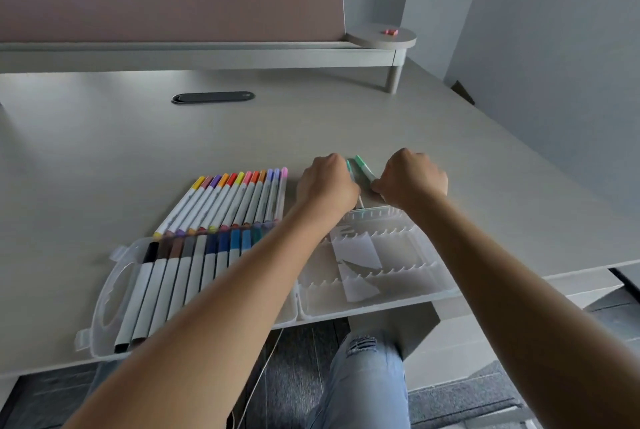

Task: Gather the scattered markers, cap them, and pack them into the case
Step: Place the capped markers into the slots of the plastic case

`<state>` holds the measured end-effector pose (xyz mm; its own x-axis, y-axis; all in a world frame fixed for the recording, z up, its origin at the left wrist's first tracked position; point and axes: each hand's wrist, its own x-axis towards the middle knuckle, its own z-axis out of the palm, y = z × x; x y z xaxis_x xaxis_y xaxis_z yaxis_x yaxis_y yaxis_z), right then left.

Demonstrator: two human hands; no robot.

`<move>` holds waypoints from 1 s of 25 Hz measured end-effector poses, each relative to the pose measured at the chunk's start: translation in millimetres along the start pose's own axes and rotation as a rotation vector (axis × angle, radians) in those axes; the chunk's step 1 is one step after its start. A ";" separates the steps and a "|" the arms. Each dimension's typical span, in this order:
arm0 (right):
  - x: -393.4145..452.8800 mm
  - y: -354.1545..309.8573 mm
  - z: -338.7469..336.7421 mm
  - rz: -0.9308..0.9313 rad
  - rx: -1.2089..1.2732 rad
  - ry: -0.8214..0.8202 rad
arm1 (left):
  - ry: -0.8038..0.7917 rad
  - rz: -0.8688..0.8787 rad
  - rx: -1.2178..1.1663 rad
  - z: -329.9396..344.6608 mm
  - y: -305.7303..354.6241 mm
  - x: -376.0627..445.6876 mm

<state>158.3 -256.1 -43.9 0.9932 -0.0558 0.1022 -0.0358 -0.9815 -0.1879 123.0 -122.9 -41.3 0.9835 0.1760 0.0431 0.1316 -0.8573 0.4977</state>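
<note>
A clear plastic marker case lies open at the desk's front edge. Its left half holds several capped markers in dark, grey and blue tones. The right half has bare slots and a paper slip. Behind the case, a row of several capped markers in yellow, orange, red and purple lies on the desk. My left hand grips a green-capped marker. My right hand pinches a second green-capped marker. Both hands hover just beyond the case's right half.
A raised shelf with a pink back panel runs along the desk's rear, ending in a round pad with a small pink object. A black oval cable grommet sits mid-desk. My knees are below the desk edge.
</note>
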 end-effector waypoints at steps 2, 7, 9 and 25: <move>4.3 8.3 1.2 0.012 0.000 0.001 | -0.009 -0.005 0.016 5.9 6.2 7.7; 7.4 29.3 4.7 0.083 0.377 -0.022 | 0.059 0.002 0.055 9.6 10.9 12.3; 1.1 33.9 0.9 0.106 0.613 -0.023 | 0.095 -0.026 0.015 6.6 7.9 11.5; -139.8 -35.7 -9.3 -0.155 0.828 -0.089 | 0.351 -0.070 -0.324 -52.5 -87.9 -162.4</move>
<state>19.7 -215.0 -42.4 0.9864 0.1171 0.1156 0.1602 -0.5237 -0.8367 -54.8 -50.7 -46.6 0.8649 0.4282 0.2620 0.0954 -0.6527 0.7516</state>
